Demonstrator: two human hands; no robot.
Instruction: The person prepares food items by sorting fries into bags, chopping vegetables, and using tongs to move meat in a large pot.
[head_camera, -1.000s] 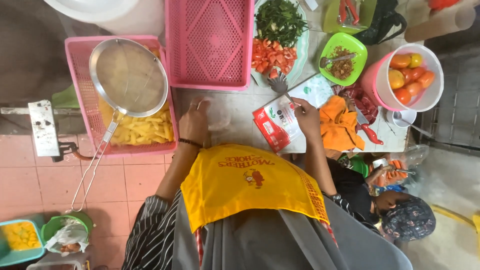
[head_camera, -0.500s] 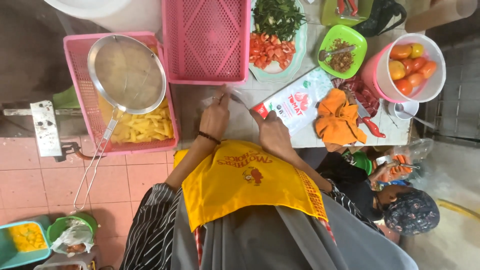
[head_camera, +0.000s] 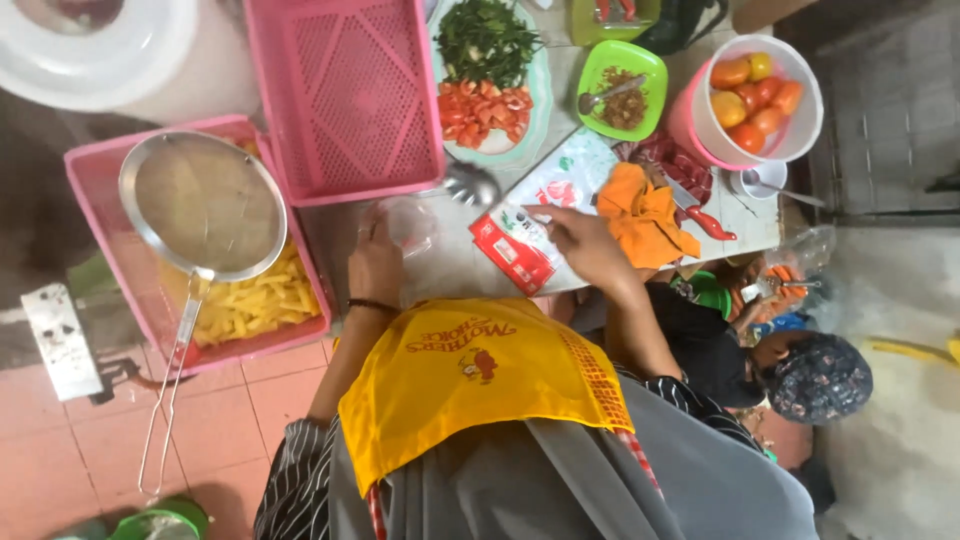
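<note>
Reaching: my right hand (head_camera: 585, 245) had swung back from mid-table to the red-and-white packet (head_camera: 535, 215), fingers pinching its edge.
Left hand (head_camera: 378, 262): stayed pressing the clear plastic bag (head_camera: 412, 225), fingers spread.
Packet: beside the orange cloth (head_camera: 640, 215), ready for lifting.

A pale worktop (head_camera: 460, 265) stands over a floor of salmon-pink tiles (head_camera: 80, 440) with light grout lines. To the right runs a grey tiled surface (head_camera: 890, 130), and below it a rough, pale concrete patch (head_camera: 900, 450). Even daylight falls from above, with soft shadows under the worktop's left edge.
</note>
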